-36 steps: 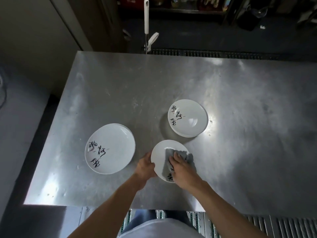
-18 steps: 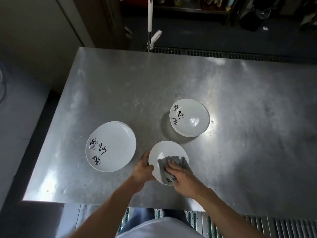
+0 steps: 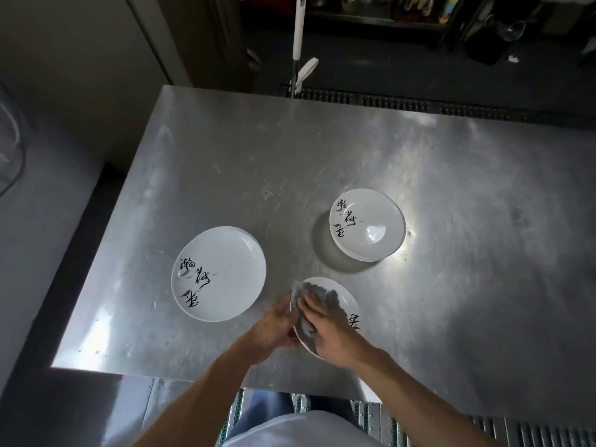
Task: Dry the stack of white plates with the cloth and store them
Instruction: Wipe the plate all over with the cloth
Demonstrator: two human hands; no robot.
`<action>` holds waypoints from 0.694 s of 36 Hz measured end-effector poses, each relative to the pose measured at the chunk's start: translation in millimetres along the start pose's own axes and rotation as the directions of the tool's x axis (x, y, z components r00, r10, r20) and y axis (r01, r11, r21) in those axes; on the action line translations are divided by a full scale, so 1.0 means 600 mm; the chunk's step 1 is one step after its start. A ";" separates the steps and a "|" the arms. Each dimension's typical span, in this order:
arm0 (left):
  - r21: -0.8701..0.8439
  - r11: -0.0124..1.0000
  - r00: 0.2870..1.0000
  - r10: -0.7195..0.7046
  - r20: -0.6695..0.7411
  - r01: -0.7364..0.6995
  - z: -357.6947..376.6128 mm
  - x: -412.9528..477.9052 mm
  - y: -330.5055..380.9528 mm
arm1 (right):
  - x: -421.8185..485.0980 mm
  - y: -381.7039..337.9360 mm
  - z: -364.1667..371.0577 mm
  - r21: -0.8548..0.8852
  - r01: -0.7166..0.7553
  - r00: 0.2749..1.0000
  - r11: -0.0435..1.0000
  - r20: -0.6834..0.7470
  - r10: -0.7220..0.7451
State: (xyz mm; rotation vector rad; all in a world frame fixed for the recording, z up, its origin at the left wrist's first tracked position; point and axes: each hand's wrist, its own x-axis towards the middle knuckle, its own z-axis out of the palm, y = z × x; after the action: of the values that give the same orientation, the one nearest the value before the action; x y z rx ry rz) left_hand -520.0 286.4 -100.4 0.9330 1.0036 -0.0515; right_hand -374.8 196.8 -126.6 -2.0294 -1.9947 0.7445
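Note:
A white plate [image 3: 346,304] with black brush lettering is held tilted just above the steel table [image 3: 322,156], near its front edge. My left hand [image 3: 274,324] grips the plate's left rim. My right hand [image 3: 325,330] presses a grey cloth [image 3: 319,293] onto the plate's face, fingers curled over the cloth. A stack of the same plates [image 3: 367,224] stands behind and to the right. Another stack of white plates [image 3: 219,274] lies to the left.
Behind the table's far edge a white-handled tool [image 3: 298,30] stands upright, with a floor drain grate [image 3: 419,103] beside it. Dark shelving with bottles fills the back. The table's left edge drops to a grey floor.
My right hand has slid the cloth up and to the left across the plate, uncovering the lettering at the plate's lower right. The left hand has kept its hold on the rim.

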 end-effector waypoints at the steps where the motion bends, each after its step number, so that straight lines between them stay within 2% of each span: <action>1: -0.003 1.000 1.000 0.004 -0.001 -0.004 -0.002 0.000 0.000 | -0.001 0.000 0.000 -0.002 0.035 0.999 0.999 0.004 -0.035; 2: -0.006 1.000 1.000 0.006 -0.002 -0.006 -0.004 0.000 0.000 | 0.001 0.004 -0.003 -0.003 0.005 1.000 1.000 0.011 -0.005; 4: -0.019 1.000 1.000 0.011 -0.015 -0.011 -0.002 0.000 0.002 | 0.007 0.015 -0.008 0.003 -0.165 0.985 0.986 0.041 0.165; 5: -0.027 1.000 0.999 0.010 -0.031 -0.011 -0.001 0.001 0.003 | 0.007 0.015 -0.005 -0.067 -0.154 0.987 0.986 0.036 0.157; 6: -0.032 0.999 0.999 0.004 -0.049 -0.006 0.000 0.002 0.005 | 0.006 0.010 0.000 -0.133 -0.083 0.991 0.988 0.095 0.096; 8: -0.045 0.999 0.997 -0.013 -0.077 0.010 0.001 0.006 0.005 | -0.005 0.007 0.021 -0.027 0.009 0.983 1.000 0.184 -0.004; 11: -0.059 0.997 0.997 -0.044 -0.060 0.040 -0.005 0.011 0.003 | -0.019 0.019 0.031 0.083 0.037 0.992 0.996 0.113 -0.047; 14: -0.072 0.997 0.998 -0.041 -0.048 0.037 -0.011 0.013 0.002 | -0.017 0.028 0.027 -0.001 0.089 0.995 0.996 0.046 -0.089; 16: -0.130 0.991 0.995 -0.028 -0.097 0.015 -0.008 0.016 0.000 | -0.009 0.034 0.029 -0.093 -0.003 1.000 0.996 0.030 0.006; 18: -0.237 0.971 0.980 -0.048 -0.195 0.000 0.001 0.019 -0.007 | -0.001 0.036 0.023 -0.095 -0.235 0.970 0.967 0.035 0.239; 19: -0.299 0.954 0.971 -0.063 -0.231 -0.009 0.008 0.018 -0.012 | 0.005 0.035 0.019 -0.046 -0.326 0.943 0.944 0.052 0.328; 21: -0.379 0.925 0.967 -0.099 -0.235 0.002 0.024 0.010 -0.019 | 0.011 0.029 0.010 0.156 -0.433 0.899 0.888 0.143 0.413; 23: -0.376 0.925 0.972 -0.137 -0.192 0.056 0.034 -0.003 -0.021 | 0.009 0.013 0.001 0.357 -0.457 0.889 0.815 0.220 0.402; 25: -0.345 0.935 0.980 -0.141 -0.139 0.086 0.031 -0.009 -0.023 | -0.001 0.003 0.000 0.462 -0.408 0.912 0.788 0.246 0.328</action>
State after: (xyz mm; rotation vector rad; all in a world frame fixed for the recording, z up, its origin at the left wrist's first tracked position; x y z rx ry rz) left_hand -515.9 263.0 -101.5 0.5694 1.1737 0.0994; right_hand -373.2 196.2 -127.2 -2.0805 -1.2598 1.3773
